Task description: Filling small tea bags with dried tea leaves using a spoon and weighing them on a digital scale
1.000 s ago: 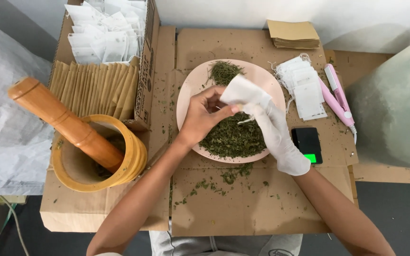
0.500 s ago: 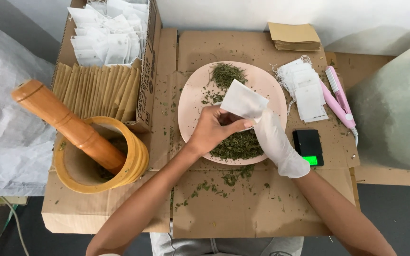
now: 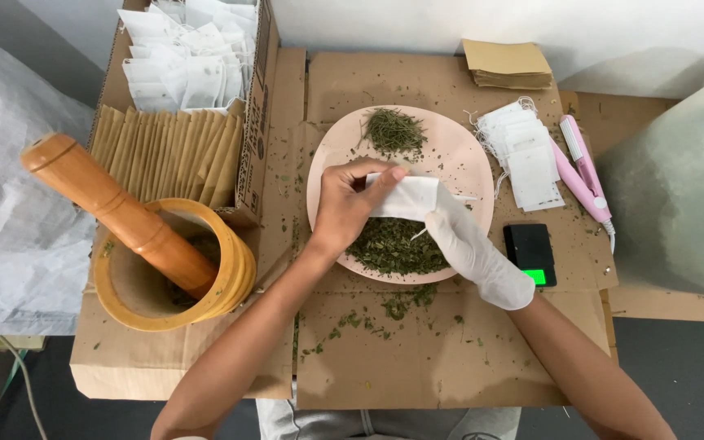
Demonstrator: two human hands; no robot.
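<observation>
The white tea bag [image 3: 405, 198] lies across, long axis left-right, above the crushed herb pile [image 3: 393, 244]; bare left hand [image 3: 344, 208] and gloved right hand [image 3: 470, 248] each pinch one end

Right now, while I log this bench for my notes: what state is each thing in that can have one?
White sachet: held over the plate by both hands.
Left hand: bare, pinching the sachet's top edge.
Right hand: gloved, gripping the sachet's right end.
Pink plate: bearing two piles of dried herb.
Mortar: upright, pestle leaning in it.
Small black scale: lit green.
Cardboard box: open, filled with packets.
</observation>
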